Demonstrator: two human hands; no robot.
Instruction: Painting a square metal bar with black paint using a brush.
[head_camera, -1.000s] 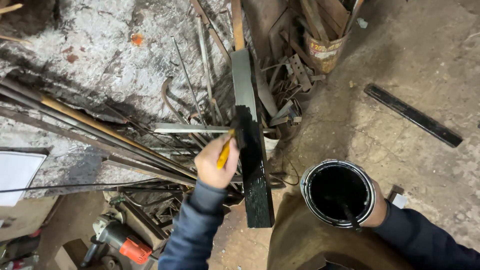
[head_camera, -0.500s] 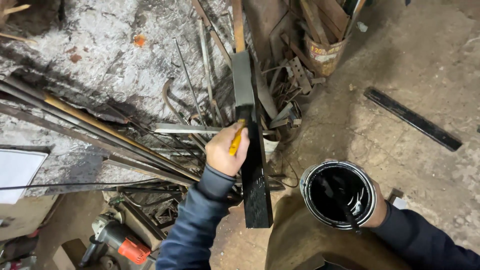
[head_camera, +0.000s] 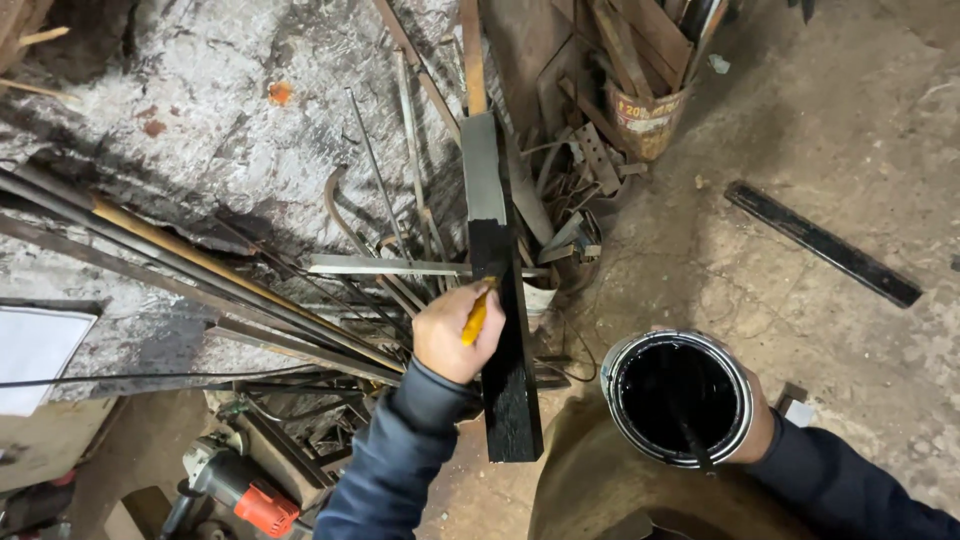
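- one view only, from the person's head, looking steeply down and slightly forward.
- close range: both forearms enter from the bottom edge.
- it faces a scrap-strewn floor; the far top edge is probably a wall base.

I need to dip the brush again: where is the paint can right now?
In the head view the paint can sits low and right of centre, held by the right hand, just right of the black-painted bar.

Left hand (head_camera: 455, 335) fisted in a grip; right hand (head_camera: 762, 425) curled, mostly hidden.
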